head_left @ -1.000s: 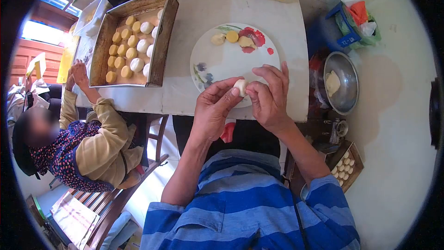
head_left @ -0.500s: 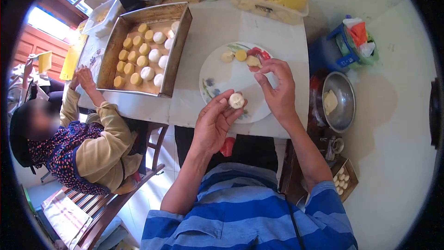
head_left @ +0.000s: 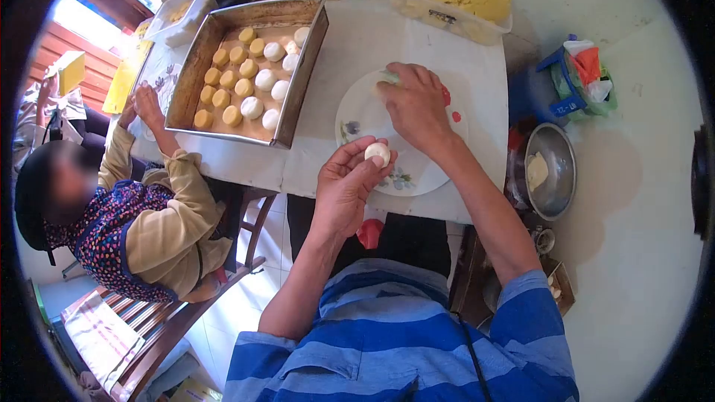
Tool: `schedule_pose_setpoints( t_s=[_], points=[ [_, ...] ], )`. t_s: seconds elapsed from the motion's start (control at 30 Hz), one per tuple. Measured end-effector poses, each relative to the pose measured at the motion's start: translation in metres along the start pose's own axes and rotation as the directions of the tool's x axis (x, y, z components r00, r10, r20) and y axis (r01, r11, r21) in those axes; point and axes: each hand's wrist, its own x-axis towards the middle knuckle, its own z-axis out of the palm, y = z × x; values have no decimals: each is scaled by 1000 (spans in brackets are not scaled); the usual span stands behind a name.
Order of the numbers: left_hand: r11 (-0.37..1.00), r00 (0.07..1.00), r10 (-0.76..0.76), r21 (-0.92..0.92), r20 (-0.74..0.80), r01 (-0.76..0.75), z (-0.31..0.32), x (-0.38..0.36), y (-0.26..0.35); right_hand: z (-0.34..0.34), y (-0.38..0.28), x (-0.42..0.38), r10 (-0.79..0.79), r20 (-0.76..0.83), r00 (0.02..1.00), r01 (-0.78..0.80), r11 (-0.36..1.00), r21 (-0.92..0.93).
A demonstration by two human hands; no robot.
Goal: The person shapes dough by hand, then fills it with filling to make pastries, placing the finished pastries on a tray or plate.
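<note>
My left hand is closed around a small round white dough ball, its thumb lying on the ball's lower edge. My right hand is bent down over the far part of a white flowered plate. Its fingers are curled and the fingertips are hidden, so what they grip cannot be made out. The dough pieces on that part of the plate are covered by this hand. Left of the plate, a metal baking tray holds rows of yellow rounds and white rounds.
A plastic tub of yellow dough stands at the table's far right corner. On the right are a metal bowl with pale dough and a blue bin. Another person sits at the left, hands at the table edge.
My right hand has moved left and away from me over the plate, turning palm down and covering the pieces. The dough ball in my left hand has turned, and its creased side no longer shows.
</note>
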Motion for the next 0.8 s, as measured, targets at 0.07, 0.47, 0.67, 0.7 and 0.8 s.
schedule_pose_setpoints(
  t_s=[0.07,0.47,0.67,0.7,0.8],
  points=[
    [1000,1000,21,-12,0,-21,0,-1,-2,-22,-7,-5,55,-20,998,-51,982,179],
    [996,996,-42,-71,74,47,7,-6,-6,-85,-35,-76,101,85,991,-131,820,557],
    [1000,996,-28,14,85,27,10,-8,-11,-76,-27,-80,-115,-105,988,146,921,361],
    [1000,996,-26,3,80,26,10,-9,-12,-77,-28,-80,-89,-92,992,120,899,422],
    [995,990,-73,-66,119,81,7,-11,-10,-82,-37,-81,140,85,986,-162,747,645]
  ],
)
